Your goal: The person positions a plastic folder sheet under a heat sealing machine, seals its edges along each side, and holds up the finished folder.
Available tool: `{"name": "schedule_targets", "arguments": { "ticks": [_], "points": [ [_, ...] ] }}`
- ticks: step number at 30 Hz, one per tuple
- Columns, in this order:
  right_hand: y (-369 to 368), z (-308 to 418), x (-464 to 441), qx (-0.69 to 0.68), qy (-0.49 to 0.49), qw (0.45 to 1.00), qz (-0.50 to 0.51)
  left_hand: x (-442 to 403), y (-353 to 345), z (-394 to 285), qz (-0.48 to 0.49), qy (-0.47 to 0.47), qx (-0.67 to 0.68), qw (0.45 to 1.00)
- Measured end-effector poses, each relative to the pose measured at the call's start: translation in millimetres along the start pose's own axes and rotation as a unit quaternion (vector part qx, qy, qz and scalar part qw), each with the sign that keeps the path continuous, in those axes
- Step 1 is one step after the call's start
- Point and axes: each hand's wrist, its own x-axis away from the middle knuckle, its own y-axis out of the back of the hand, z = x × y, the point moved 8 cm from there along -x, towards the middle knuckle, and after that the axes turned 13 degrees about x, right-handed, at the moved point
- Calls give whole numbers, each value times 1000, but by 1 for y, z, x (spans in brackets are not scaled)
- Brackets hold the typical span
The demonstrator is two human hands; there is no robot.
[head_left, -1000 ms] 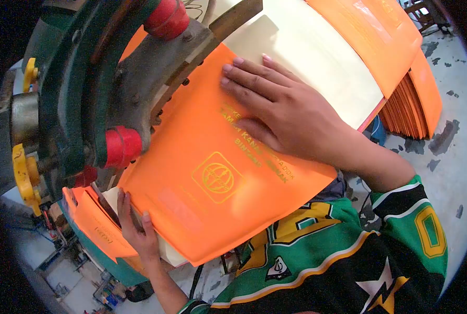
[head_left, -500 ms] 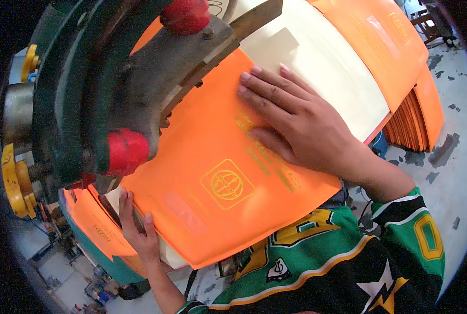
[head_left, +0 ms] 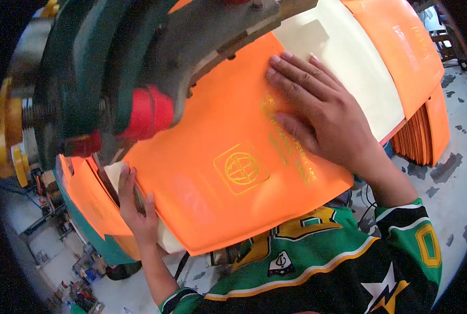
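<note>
Workroom machinery (head_left: 202, 44) sits higher in view; hands (head_left: 330, 118) still at orange cover (head_left: 207, 125).

Orange cover (head_left: 207, 120): smooth, plastic-looking, soft sheen. Machine frame (head_left: 94, 52): painted metal. Red fitting (head_left: 148, 112): plastic-looking. Jersey (head_left: 317, 267): matt cloth. Floor (head_left: 458, 180): patchy, worn.

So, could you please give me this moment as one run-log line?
right hand: palm-down on orange cover | left hand: at cover's left edge | green machine: overlaps cover in view

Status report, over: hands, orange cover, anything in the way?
Right hand flat on orange cover. Left hand at its near-left edge. Cover lying yellow print up. Machine hides its upper-left edge.
</note>
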Motion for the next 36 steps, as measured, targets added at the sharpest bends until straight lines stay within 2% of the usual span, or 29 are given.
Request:
{"name": "schedule_targets", "arguments": {
  "ticks": [17, 21, 24, 36],
  "points": [
    [3, 0, -9, 16, 1, 999, -31, -3, 1, -2, -39, -30, 12, 999],
    [2, 2, -14, 4, 1, 1000, -20, -3, 1, 5, -45, -44, 25, 998],
    [0, -5, -13, -17, -39, 999, 0, -5, -2, -11, -54, -78, 33, 995],
    [2, 0, -16, -2, -52, 998, 20, -2, 0, -8, -59, -96, 35, 993]
  ]
}}
